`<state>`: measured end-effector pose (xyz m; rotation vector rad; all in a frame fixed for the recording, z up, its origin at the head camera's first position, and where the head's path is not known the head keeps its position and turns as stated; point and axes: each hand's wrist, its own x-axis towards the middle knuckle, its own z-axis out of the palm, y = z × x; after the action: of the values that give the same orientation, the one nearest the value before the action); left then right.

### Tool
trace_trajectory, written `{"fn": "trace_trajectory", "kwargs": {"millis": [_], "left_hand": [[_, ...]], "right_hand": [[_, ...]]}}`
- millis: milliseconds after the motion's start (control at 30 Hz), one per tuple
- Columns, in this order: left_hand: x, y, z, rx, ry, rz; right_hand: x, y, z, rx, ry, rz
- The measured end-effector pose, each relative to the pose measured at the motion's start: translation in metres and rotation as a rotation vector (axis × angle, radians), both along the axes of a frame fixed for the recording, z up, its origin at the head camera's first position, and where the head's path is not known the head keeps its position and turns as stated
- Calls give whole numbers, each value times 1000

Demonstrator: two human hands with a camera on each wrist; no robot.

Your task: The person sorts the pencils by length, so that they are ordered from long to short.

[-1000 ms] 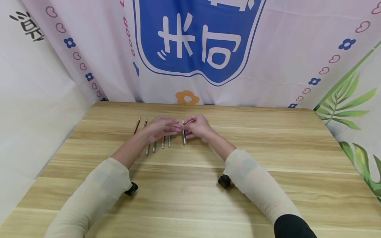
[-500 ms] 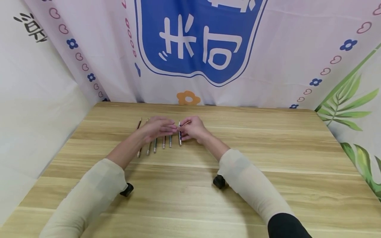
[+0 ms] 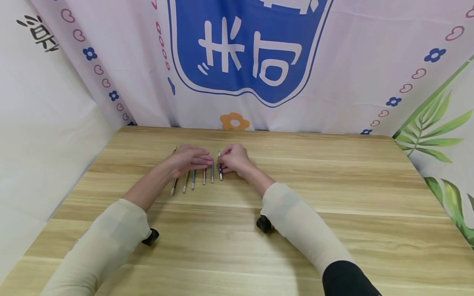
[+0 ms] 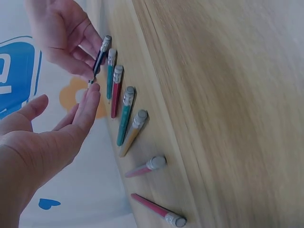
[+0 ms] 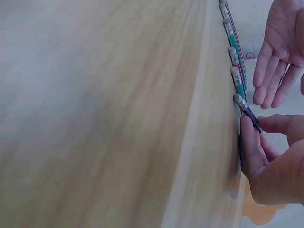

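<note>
A dark blue pencil (image 3: 221, 173) is pinched between the thumb and fingers of my right hand (image 3: 236, 159), its eraser end toward me. My left hand (image 3: 189, 160) hovers over the row to its left, fingers extended and holding nothing. Beneath and beside it lie several pencils with metal-banded erasers. In the left wrist view a green pencil (image 4: 110, 73) is closest to the blue one, followed by a red pencil (image 4: 116, 95), another green pencil (image 4: 125, 116) and a yellow pencil (image 4: 133, 134). Two more reddish pencils, one a pink-red pencil (image 4: 154, 208), end the row. My left hand hides their far parts in the head view.
The wooden table (image 3: 237, 246) runs back to a printed cloth (image 3: 148, 82) hanging behind it. A white side cloth (image 3: 44, 123) stands at the left and a leaf-patterned one (image 3: 437, 144) at the right. Black wrist devices (image 3: 264, 224) sit under both forearms.
My right hand has carried the dark blue pencil leftward, close to the row. My left hand has shifted left too, uncovering more of the row's rightmost pencil.
</note>
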<state>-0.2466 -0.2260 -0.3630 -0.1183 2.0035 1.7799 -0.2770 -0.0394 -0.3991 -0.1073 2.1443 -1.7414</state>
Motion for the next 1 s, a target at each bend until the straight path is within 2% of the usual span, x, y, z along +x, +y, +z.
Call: {"fn": "trace_trajectory", "kwargs": {"millis": [267, 367, 567, 767, 900, 1000], "left_hand": [[0, -3, 8, 18, 16, 19], [-1, -3, 10, 23, 20, 17], [-3, -2, 12, 28, 21, 3], [-3, -2, 14, 28, 23, -5], [-1, -6, 13, 8, 37, -13], [4, -10, 12, -22, 67, -12]], "right_hand": [[-3, -7, -5, 197, 101, -40], [-4, -7, -7, 230, 128, -33], [-5, -3, -8, 206, 143, -24], [-1, 7, -6, 129, 136, -16], [6, 24, -4, 131, 161, 32], [11, 45, -3, 157, 218, 96]]}}
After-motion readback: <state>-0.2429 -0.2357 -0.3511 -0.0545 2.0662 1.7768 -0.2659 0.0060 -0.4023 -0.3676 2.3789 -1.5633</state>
